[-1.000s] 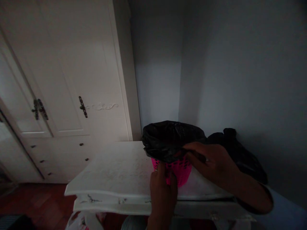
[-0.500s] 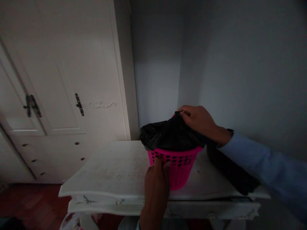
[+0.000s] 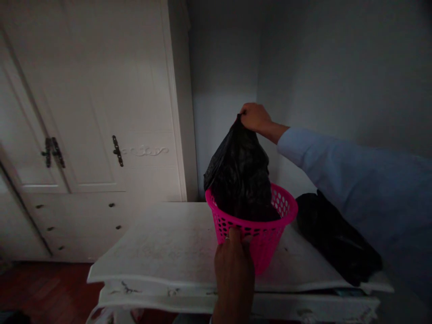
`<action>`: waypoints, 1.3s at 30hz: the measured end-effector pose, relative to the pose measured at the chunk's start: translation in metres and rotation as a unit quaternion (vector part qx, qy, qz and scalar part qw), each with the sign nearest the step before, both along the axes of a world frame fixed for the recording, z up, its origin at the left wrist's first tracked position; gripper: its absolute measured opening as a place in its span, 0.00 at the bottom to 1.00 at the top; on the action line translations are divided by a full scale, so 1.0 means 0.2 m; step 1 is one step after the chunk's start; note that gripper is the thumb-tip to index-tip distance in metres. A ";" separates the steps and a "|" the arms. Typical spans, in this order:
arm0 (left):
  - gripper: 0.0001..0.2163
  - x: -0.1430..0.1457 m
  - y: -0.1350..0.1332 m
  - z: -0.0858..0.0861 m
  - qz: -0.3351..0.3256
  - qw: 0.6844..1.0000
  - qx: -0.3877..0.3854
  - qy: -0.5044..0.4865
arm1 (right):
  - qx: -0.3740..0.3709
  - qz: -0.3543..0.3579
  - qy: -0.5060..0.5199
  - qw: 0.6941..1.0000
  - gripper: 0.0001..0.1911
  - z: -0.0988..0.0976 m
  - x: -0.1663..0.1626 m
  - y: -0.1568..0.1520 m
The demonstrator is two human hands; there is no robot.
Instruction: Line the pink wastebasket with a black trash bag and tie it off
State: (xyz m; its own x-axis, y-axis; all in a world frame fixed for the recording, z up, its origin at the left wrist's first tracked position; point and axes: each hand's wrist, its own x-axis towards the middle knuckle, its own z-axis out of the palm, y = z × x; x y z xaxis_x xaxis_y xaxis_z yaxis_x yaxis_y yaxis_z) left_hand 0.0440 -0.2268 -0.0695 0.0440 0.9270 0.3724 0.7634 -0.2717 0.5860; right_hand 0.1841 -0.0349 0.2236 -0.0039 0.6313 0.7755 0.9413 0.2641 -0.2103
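Observation:
A bright pink perforated plastic basket (image 3: 265,245) stands on the white table. My left hand (image 3: 234,265) grips its near side just under the rim, with a ring on one finger. Above the basket, my right hand (image 3: 254,118) pinches the top of a black plastic bag (image 3: 241,175) and holds it stretched upward. The bag's lower part hangs inside the basket, and its left edge bulges out over the rim. On the right of the basket the rim and inner wall show bare.
Another black plastic bundle (image 3: 337,238) lies on the table (image 3: 162,247) to the right, below my right sleeve. A white wardrobe (image 3: 145,108) with dark handles stands at the left. Grey walls (image 3: 222,90) meet in a corner behind. Reddish flooring (image 3: 57,288) shows at lower left.
My right hand has risen, pulling the black bag up off the far and right rim, so the basket's inside shows. My left hand keeps its grip on the basket.

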 end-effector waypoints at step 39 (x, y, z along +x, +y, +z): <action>0.07 -0.83 0.08 -0.26 0.081 0.641 0.036 -0.762 | -0.180 0.542 0.021 0.821 0.18 -0.10 -1.38 -0.53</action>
